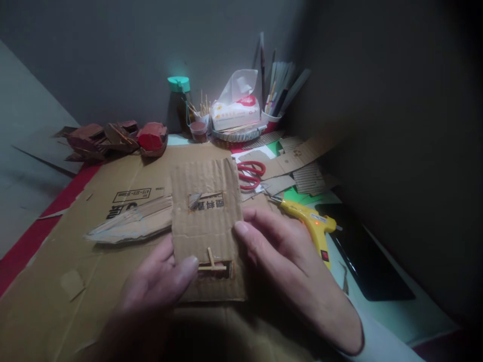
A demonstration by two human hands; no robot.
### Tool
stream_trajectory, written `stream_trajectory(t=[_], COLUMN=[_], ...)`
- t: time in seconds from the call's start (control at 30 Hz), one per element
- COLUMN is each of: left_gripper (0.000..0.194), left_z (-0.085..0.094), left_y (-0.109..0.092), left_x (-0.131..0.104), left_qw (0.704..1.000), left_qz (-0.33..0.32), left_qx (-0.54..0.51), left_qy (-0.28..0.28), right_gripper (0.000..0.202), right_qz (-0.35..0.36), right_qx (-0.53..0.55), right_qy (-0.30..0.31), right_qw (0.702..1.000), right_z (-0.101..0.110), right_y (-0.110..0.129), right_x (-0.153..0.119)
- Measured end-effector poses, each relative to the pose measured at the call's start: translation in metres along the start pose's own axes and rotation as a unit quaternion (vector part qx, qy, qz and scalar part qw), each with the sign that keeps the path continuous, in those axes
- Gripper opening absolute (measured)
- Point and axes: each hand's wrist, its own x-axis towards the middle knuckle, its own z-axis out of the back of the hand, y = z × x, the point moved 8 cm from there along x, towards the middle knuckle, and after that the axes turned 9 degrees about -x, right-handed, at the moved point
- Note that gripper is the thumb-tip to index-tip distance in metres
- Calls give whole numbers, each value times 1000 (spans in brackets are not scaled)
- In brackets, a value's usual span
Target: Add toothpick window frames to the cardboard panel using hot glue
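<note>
Between my two hands is a rectangular cardboard piece (207, 229) with printed characters and two cut-out openings. Small wooden sticks (212, 266) form a T shape at its lower opening. My left hand (162, 276) grips the lower left edge, its thumb over the front near the sticks. On the right edge, my right hand (283, 256) holds with thumb and fingers; some fingertips are hidden behind the card. A pointed, layered cardboard shape (132, 221) lies behind and left of the piece.
A yellow hot glue gun (311, 221) with an orange light lies right, beside a black tablet-like slab (368, 256). Red-handled scissors (251, 173) and cardboard scraps (298, 158) lie behind. Farther back stand a bottle (179, 105), tissues (236, 113) and brown crumpled cardboard pieces (86, 141).
</note>
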Motion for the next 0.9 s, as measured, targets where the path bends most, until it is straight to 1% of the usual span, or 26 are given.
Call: stream_trajectory(t=[0.07,0.17,0.27,0.43,0.57,0.63,0.77,0.9], left_gripper=[70,74,78,90,99,102,98,92], left_z=[0,0,2,11,18,19,16,17], left_y=[0,-2,-4,-2,-1,-1,0,0], left_x=[-1,-5,-8,-6,-7,-8,-9,-10], left_qw=[1000,999,998,993,986,983,985,981], left_qz=[6,18,20,27,43,50,59,65], left_qx=[0,15,33,83,116,126,117,138], left_qy=[-8,-37,-54,-82,-115,-121,-109,-120], right_gripper=[23,23,22,22,25,24,25,28], right_qz=[-1,-7,-7,0,15,17,19,23], right_qx=[1,4,13,15,-11,-25,-45,-51], right_qy=[13,34,44,45,43,43,36,36], right_qw=[1000,999,999,999,999,999,998,998], right_z=[-1,-4,-7,-9,-8,-8,-8,-9], right_y=[1,2,4,4,6,6,7,6], right_x=[-1,0,2,3,2,2,1,1])
